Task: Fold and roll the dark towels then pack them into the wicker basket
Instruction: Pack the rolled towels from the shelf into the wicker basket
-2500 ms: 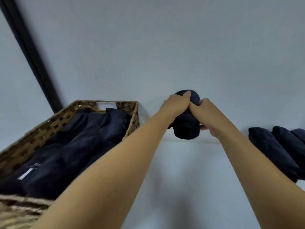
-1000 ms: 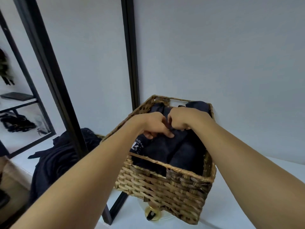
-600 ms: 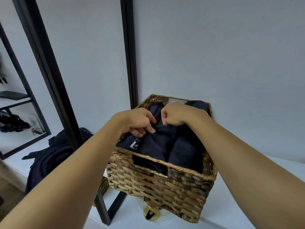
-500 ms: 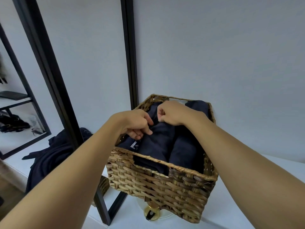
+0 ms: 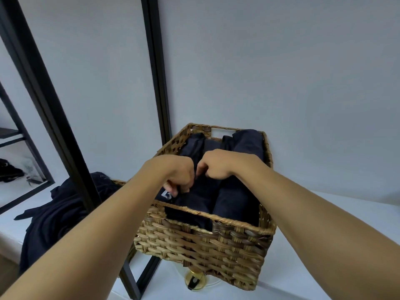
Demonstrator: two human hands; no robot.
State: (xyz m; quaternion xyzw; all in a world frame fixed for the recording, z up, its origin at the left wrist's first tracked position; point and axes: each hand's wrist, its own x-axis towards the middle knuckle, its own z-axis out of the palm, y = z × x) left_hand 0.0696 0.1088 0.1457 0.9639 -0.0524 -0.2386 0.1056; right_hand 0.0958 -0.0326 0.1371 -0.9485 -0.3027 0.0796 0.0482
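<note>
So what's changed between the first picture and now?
The rolled towel that both hands held beside the wicker basket now lies inside it, between the other rolls. The left hand and right hand have followed it in and still pinch its top. The basket and the dark cloth heap beside it stayed put.

The brown wicker basket (image 5: 201, 241) stands on the white surface. Dark navy towel rolls lie lengthwise inside it, side by side. The right roll (image 5: 236, 202) hugs the right wall. The middle roll (image 5: 201, 198) touches it, pinched by the left hand (image 5: 179, 176) and right hand (image 5: 216, 165).
</note>
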